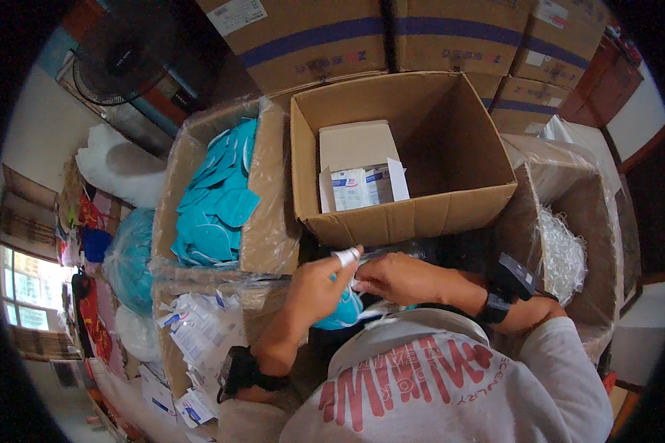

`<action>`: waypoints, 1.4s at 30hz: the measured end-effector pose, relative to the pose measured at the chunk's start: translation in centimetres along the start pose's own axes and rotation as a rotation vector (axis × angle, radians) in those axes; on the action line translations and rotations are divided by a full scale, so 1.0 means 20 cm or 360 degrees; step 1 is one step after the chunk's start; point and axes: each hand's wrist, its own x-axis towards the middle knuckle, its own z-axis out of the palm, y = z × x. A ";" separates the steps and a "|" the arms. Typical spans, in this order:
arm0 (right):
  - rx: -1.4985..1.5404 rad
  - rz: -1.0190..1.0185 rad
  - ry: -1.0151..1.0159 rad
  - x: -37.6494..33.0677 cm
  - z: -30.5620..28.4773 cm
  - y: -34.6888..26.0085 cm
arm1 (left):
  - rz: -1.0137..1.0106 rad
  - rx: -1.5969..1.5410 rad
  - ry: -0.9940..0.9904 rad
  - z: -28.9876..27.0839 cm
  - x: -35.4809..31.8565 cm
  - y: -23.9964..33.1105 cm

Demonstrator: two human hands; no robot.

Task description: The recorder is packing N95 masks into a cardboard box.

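A soft, curved teal mask (338, 313) lies between the chest and the left hand (319, 286) and right hand (400, 277), whose fingers bend inward close together, perhaps to steady something small, though I cannot tell what they grasp. Glossy flat packets (193, 325), heaped smooth masks (218, 210) and wispy strands (561, 255) sit sorted around, seemingly for reach; beyond, a stiff carton (410, 221) shelters a white box (355, 146).

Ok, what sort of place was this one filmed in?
Probably a small packing workshop: teal masks heaped in a plastic-lined carton, packets in a small open box, and large cartons stacked behind.
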 end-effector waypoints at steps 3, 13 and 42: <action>-0.0236 0.0053 -0.0080 -0.06 -0.06 -0.03 | -0.0319 -0.0116 -0.0726 0.01 -0.01 -0.08; 0.0117 0.0158 -0.1167 -0.28 -0.16 -0.08 | -0.0241 -0.0789 -0.1716 0.25 -0.12 0.04; 0.1675 0.0510 0.0588 0.12 -0.15 0.29 | -0.0496 -0.1844 0.0855 -0.25 0.43 0.04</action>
